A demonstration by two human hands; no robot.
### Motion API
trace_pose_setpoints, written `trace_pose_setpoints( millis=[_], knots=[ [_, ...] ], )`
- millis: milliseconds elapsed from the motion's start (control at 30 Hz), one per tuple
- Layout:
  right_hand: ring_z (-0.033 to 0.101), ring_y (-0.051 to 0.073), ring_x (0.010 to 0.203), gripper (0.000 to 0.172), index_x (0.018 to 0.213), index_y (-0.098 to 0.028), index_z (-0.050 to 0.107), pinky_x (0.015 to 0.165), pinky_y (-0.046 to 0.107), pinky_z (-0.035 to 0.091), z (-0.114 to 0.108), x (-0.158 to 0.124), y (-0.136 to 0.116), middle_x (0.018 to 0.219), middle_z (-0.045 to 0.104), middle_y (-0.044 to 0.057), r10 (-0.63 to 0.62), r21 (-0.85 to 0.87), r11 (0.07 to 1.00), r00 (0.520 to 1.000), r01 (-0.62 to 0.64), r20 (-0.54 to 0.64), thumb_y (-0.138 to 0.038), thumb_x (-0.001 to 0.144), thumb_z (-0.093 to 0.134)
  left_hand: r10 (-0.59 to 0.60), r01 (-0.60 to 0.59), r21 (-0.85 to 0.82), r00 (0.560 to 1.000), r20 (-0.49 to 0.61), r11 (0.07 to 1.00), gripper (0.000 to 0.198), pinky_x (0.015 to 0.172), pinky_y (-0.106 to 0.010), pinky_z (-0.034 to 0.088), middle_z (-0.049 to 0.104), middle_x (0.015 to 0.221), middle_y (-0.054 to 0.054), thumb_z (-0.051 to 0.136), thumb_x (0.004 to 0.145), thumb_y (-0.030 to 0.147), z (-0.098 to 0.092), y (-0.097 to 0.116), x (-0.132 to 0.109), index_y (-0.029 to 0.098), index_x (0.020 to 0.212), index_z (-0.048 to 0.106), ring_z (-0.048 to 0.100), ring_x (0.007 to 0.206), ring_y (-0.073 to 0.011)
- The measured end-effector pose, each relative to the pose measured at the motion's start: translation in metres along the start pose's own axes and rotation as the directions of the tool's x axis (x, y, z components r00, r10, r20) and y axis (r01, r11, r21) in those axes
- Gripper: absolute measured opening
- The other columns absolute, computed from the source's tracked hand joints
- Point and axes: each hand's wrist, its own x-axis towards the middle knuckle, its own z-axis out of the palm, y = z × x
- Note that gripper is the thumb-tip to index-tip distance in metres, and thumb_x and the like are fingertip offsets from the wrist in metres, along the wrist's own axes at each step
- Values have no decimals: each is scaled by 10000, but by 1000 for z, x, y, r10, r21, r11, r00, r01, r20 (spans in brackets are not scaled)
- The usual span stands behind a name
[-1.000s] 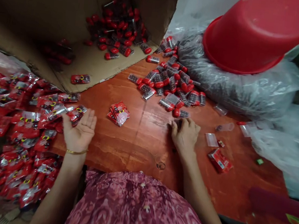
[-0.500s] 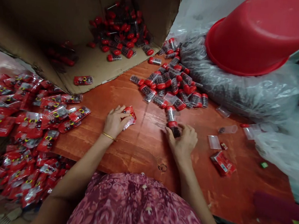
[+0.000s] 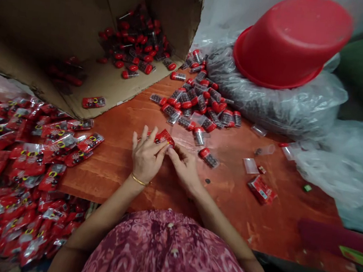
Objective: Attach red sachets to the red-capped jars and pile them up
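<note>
A small red printed packet (image 3: 165,137) is held over the wooden table, partly covered by fingers. My left hand (image 3: 146,159) grips it from the left, thumb and index finger closed on it and the other fingers raised. From the right, my right hand (image 3: 184,169) pinches the packet's near edge, its fingertips meeting the left thumb. Just right of my right hand lies a clear tube (image 3: 209,158) with a red cap and dark beads inside. Another such tube (image 3: 198,136) lies behind it, in front of a heap of red-capped tubes (image 3: 190,100).
A cardboard box (image 3: 121,90) on its side holds more tubes. Filled red packets (image 3: 38,154) are heaped at the left. A red tub (image 3: 290,43) rests upside down on a plastic bag (image 3: 269,111). At the right lie a crumpled red packet (image 3: 262,189) and clear plastic pieces (image 3: 250,165).
My right hand has let go of the bead tube, leaving it on the table, and moved left to the packet. The packet now sits between both hands. The view has shifted slightly.
</note>
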Motion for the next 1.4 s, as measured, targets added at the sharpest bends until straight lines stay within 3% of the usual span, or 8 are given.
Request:
trace_pose_setpoints(
  millis=[167, 300, 367, 600, 800, 1000, 1233, 1400],
  knots=[
    [406, 107, 548, 342, 631, -206, 451, 544, 230, 362, 4, 9, 7, 576, 448, -32, -9, 4, 1000, 991, 9, -133, -464, 852, 413, -314, 301, -396, 949, 34, 867, 340, 1020, -430, 335, 610, 1204, -99, 652, 719, 385, 1, 7, -4, 224, 1019, 650, 499, 1185, -257],
    [361, 103, 535, 364, 594, -214, 381, 525, 227, 319, -4, 0, 9, 554, 383, -38, -57, -83, 996, 973, 39, -223, -450, 872, 381, -446, 689, -578, 724, 527, 436, 428, 637, -276, 512, 703, 806, -87, 640, 668, 534, 5, 14, -3, 140, 832, 667, 658, 746, -191],
    [396, 110, 556, 342, 618, -214, 416, 547, 233, 343, -4, -5, 8, 575, 424, -29, -85, -130, 990, 969, 55, -232, -425, 882, 366, -439, 737, -600, 671, 598, 309, 425, 570, -242, 497, 676, 667, -49, 698, 600, 523, 10, 22, -1, 124, 741, 661, 631, 619, -147],
    [532, 218, 892, 233, 895, -196, 573, 832, 366, 404, -44, -10, 12, 926, 616, 83, -162, -352, 933, 959, 73, -231, -405, 809, 514, -542, 669, -690, 702, 462, 277, 388, 528, -207, 460, 657, 581, -9, 799, 461, 439, 21, 27, 5, 116, 614, 649, 578, 534, -101],
    [468, 294, 1038, 272, 859, -158, 579, 894, 481, 349, -100, -23, 45, 1083, 577, 168, -111, -767, 619, 947, -172, -303, -414, 778, 537, -530, 722, -673, 638, 559, 160, 404, 509, -191, 450, 669, 585, -21, 807, 439, 450, 18, 25, 9, 122, 622, 658, 582, 515, -95],
    [507, 138, 596, 224, 850, -194, 569, 551, 261, 426, -71, -45, 22, 704, 582, 7, 84, -156, 981, 982, -111, -171, -403, 769, 568, -525, 723, -662, 647, 553, 195, 360, 514, -195, 438, 648, 560, -7, 796, 485, 434, 18, 28, 8, 123, 596, 653, 561, 506, -87],
    [409, 84, 484, 167, 691, -173, 618, 448, 207, 322, -52, -38, -13, 550, 512, -32, 131, 29, 991, 991, -130, -32, -334, 668, 656, -432, 617, -667, 780, 452, 417, 271, 619, -235, 448, 655, 655, -9, 759, 577, 378, 13, 19, 3, 128, 645, 678, 569, 640, -123],
    [422, 81, 471, 208, 723, -178, 609, 440, 207, 344, -46, -32, -11, 558, 525, -33, 165, 105, 982, 984, -158, -64, -371, 666, 658, -389, 581, -635, 813, 433, 509, 213, 606, -238, 442, 642, 630, -3, 739, 612, 348, 14, 13, 2, 146, 636, 673, 564, 661, -144]
  ],
)
